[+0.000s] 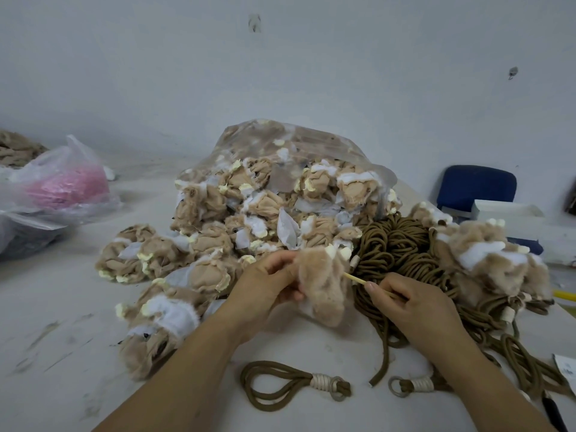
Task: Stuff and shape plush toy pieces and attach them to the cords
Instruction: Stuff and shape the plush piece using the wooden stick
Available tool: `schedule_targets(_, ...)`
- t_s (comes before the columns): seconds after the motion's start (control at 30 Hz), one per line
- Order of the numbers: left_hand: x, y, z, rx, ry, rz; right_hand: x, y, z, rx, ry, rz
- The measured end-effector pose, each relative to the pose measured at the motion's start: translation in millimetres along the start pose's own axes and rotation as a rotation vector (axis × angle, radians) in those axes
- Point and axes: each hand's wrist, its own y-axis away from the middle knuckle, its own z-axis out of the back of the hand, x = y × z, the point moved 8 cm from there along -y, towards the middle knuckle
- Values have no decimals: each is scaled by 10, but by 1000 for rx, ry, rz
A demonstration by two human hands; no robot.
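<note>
Right now our left fingers (282,260) are curled round the top of one tan plush piece (324,291) and pinch it tight. Our right fingers (378,291) are closed on a thin wooden stick (355,278). The tip of the stick touches the side of the plush piece, just under its two little cream bumps. We think we are poking the stuffing in and pushing the piece into shape.

Our left hand (268,285) holds the piece low over the tabletop (78,322). We cannot tell if its bottom end rests there. Our right hand (417,307) sits over the brown cords (396,247), which lie in a big tangle just beside the piece. Two short cord loops (280,385) with white wrapping and a ring lie on the tabletop close to us.

Behind our hands, many more plush pieces spill out of a clear plastic bag (311,141). A pink bag (62,182) sits far off to the left, and a blue chair (477,185) stands at the right.

What could go wrong? If we push too hard, the stick may poke through the soft cloth, or slip off and jab our left fingers. If our left fingers loosen, the piece could twist and the stuffing could go lumpy. The cords are all tangled, so tugging one could drag the rest along.
</note>
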Motion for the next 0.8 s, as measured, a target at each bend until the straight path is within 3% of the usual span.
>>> schedule_targets(0.43,43,-29,58,12,117,40,56,3,41,10,61,32)
schedule_targets(0.8,1,8,18,55,-10,48,149,10,22,-4,150,112)
